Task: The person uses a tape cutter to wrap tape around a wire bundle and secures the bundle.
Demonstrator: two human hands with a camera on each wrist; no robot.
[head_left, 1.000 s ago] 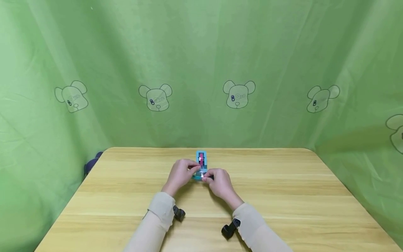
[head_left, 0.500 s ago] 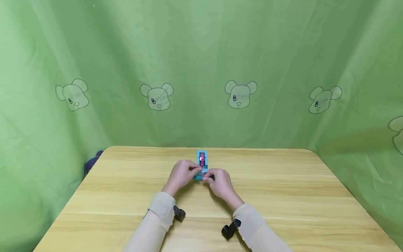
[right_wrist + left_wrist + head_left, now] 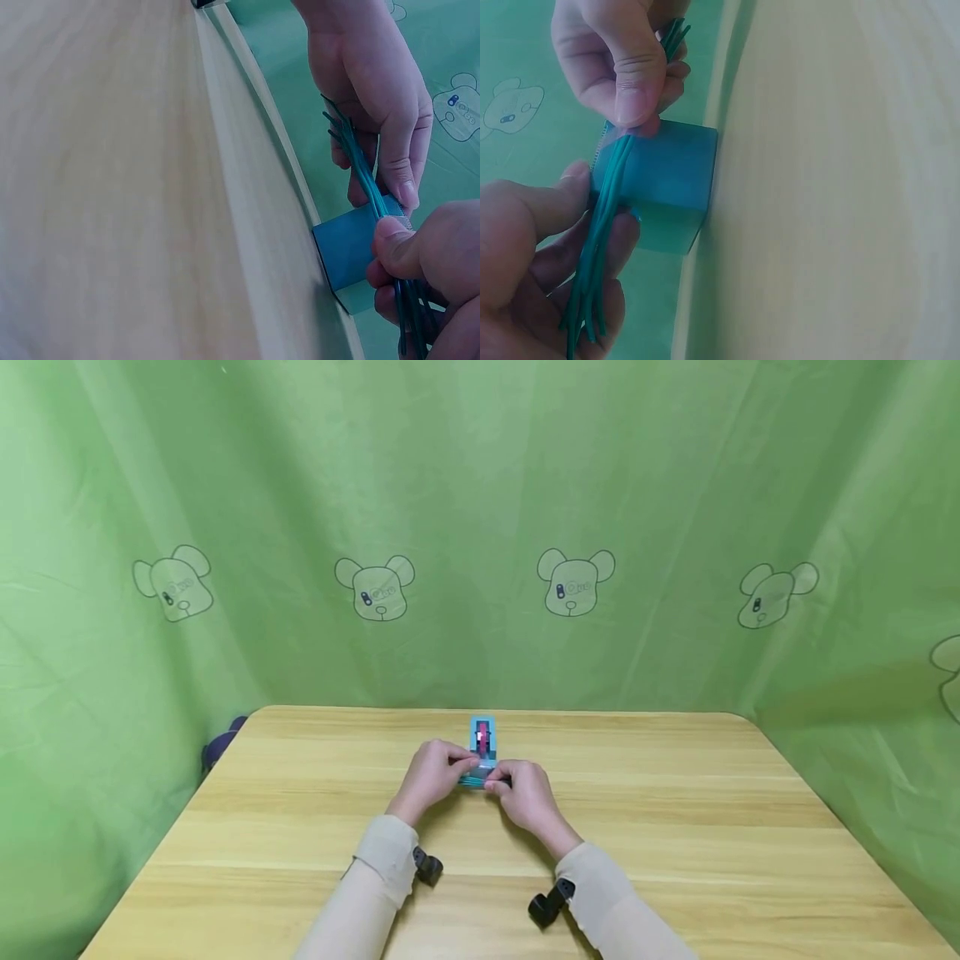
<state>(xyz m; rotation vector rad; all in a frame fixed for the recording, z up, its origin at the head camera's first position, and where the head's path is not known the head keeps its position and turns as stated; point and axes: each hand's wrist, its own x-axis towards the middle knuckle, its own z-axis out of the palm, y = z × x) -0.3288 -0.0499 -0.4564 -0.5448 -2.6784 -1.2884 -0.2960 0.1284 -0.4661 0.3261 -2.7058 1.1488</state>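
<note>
Together, both hands, left [image 3: 433, 774] and right [image 3: 525, 792], pinch green cords [image 3: 604, 217] over a blue box [image 3: 664, 184] at the counter's [image 3: 675, 827] 12 o'clock; loose strands could slip free.

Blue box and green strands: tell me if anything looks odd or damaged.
Nothing stands out. The blue box lies flat on the table. The left hand and right hand pinch a bundle of green strands across its near end. The strand ends splay loosely; no spill or damage shows.

one blue box [image 3: 482, 752] on the surface [image 3: 675, 843], one bundle of green strands [image 3: 604, 225]. two hands, left [image 3: 433, 774] and right [image 3: 525, 793]. five bear prints on the curtain [image 3: 480, 510].
</note>
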